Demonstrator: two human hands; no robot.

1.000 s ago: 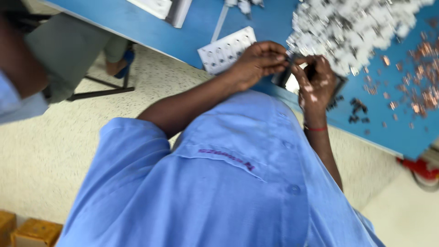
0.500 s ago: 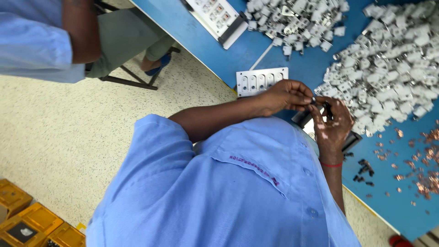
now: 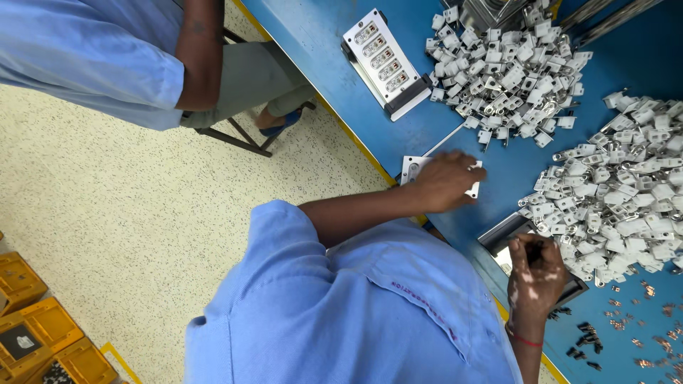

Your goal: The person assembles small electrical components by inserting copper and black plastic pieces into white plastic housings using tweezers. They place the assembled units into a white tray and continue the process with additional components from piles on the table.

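My left hand [image 3: 445, 181] lies on a small white slotted plate [image 3: 410, 168] near the front edge of the blue table [image 3: 320, 43], fingers curled over it. My right hand [image 3: 537, 274], with a red thread at the wrist, hovers over a shallow metal tray [image 3: 501, 238], fingertips pinched on a small dark part [image 3: 533, 249]. A heap of white plastic-and-metal parts [image 3: 619, 199] lies just right of both hands. My blue shirt fills the lower middle of the view.
A second heap of white parts [image 3: 512, 71] and a white jig with several slots [image 3: 384, 60] lie farther along the table. Copper bits [image 3: 654, 334] and black bits [image 3: 587, 345] are scattered lower right. A seated co-worker [image 3: 107, 64] is upper left. Yellow crates [image 3: 43, 334] stand on the floor.
My hands, held together on a small part before, have parted. The left one has dropped onto the white plate and the right one stays over the tray. The view has swung left.
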